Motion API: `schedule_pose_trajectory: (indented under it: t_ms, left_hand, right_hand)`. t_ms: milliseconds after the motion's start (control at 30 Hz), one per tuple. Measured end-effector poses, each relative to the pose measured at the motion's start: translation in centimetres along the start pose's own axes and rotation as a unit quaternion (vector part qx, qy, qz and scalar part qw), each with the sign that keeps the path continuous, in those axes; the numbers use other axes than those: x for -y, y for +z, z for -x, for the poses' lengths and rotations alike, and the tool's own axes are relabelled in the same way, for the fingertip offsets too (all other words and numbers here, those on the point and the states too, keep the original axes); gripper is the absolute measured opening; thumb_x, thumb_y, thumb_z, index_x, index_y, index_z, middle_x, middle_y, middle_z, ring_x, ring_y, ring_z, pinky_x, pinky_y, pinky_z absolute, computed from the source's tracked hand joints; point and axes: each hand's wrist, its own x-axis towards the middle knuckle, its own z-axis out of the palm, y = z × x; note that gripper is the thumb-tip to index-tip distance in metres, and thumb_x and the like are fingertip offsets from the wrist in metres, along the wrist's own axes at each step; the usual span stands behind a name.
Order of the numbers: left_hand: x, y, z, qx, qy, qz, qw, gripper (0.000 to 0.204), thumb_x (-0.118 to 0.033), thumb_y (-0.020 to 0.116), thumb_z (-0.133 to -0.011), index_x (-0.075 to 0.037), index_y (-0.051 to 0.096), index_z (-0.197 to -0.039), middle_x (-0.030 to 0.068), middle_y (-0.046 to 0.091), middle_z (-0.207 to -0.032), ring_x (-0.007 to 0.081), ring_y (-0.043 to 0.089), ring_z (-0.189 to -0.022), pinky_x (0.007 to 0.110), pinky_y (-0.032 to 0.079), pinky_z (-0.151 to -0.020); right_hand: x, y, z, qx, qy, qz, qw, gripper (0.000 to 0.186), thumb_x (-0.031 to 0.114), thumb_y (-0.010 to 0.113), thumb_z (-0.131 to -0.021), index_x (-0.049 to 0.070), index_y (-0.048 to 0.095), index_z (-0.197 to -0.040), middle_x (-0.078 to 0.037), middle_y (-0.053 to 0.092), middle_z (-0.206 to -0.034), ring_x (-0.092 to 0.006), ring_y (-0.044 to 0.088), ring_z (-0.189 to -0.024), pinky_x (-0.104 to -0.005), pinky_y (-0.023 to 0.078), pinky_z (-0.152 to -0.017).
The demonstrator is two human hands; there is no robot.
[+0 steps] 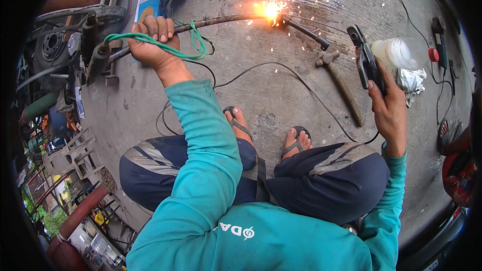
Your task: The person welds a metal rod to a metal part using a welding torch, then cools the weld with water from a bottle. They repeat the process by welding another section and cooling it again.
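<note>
My left hand is closed around a long, slightly bent metal pipe at the upper left. Green wire is looped about the pipe and my fingers. At the right, my right hand grips a black welding electrode holder. A thin welding rod runs leftward from its jaw to the pipe. Where they meet, a bright arc throws orange sparks and hides the joint. Beyond the glare, the pipe's dark end section slants down to the right.
A hammer lies on the concrete, left of my right hand. Past that hand are a plastic bottle, a white rag and an angle grinder. A black cable curves before my feet. Another person's foot shows at far right.
</note>
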Motion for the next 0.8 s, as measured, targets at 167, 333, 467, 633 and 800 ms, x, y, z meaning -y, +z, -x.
schedule_pose_trajectory:
  t_ms: [167, 333, 467, 633, 800]
  left_hand:
    - [0.1, 0.7, 0.1, -0.018, 0.010, -0.005, 1.000, 0.031, -0.026, 0.042, -0.093, -0.020, 0.029, -0.066, -0.0022, 0.028, -0.059, 0.0107, 0.026, -0.045, 0.029, 0.028, -0.045]
    - [0.0, 1.1, 0.1, -0.022, 0.007, 0.002, 1.000, 0.037, -0.028, 0.043, -0.096, -0.019, 0.033, -0.061, -0.0022, 0.032, -0.055, 0.0109, 0.029, -0.045, 0.029, 0.027, -0.046]
    - [0.2, 0.8, 0.0, -0.045, 0.020, -0.016, 0.999, 0.027, -0.023, 0.040, -0.090, -0.020, 0.033, -0.064, -0.0032, 0.032, -0.057, 0.0096, 0.024, -0.045, 0.028, 0.025, -0.044]
    - [0.1, 0.2, -0.1, -0.040, 0.009, -0.011, 0.999, 0.042, -0.030, 0.043, -0.100, -0.021, 0.028, -0.061, -0.0018, 0.032, -0.054, 0.0106, 0.032, -0.044, 0.029, 0.027, -0.046]
    - [0.2, -0.1, -0.3, -0.042, 0.009, -0.012, 0.999, 0.041, -0.029, 0.043, -0.099, -0.021, 0.026, -0.062, -0.0016, 0.029, -0.055, 0.0106, 0.031, -0.044, 0.029, 0.028, -0.046]
  right_hand:
    - [0.6, 0.2, 0.0, 0.001, -0.014, 0.015, 1.000, 0.049, 0.010, 0.063, -0.098, -0.002, 0.054, -0.144, -0.028, 0.069, -0.125, -0.0378, 0.069, -0.117, -0.0420, 0.051, -0.100]
    - [0.8, 0.3, -0.1, 0.003, -0.014, 0.021, 1.000, 0.049, 0.010, 0.063, -0.098, -0.002, 0.055, -0.144, -0.028, 0.070, -0.123, -0.0383, 0.070, -0.116, -0.0430, 0.051, -0.099]
    - [0.9, 0.3, 0.0, 0.003, -0.012, 0.027, 1.000, 0.049, 0.010, 0.063, -0.098, -0.001, 0.055, -0.145, -0.029, 0.070, -0.121, -0.0390, 0.070, -0.114, -0.0433, 0.051, -0.098]
    - [1.1, 0.3, -0.2, 0.004, -0.026, 0.041, 0.999, 0.050, 0.010, 0.063, -0.098, -0.001, 0.054, -0.146, -0.029, 0.070, -0.122, -0.0386, 0.071, -0.113, -0.0429, 0.052, -0.097]
    - [1.0, 0.4, -0.2, 0.011, 0.001, 0.042, 0.999, 0.050, 0.008, 0.063, -0.097, -0.002, 0.054, -0.146, -0.029, 0.070, -0.123, -0.0380, 0.071, -0.112, -0.0424, 0.052, -0.096]
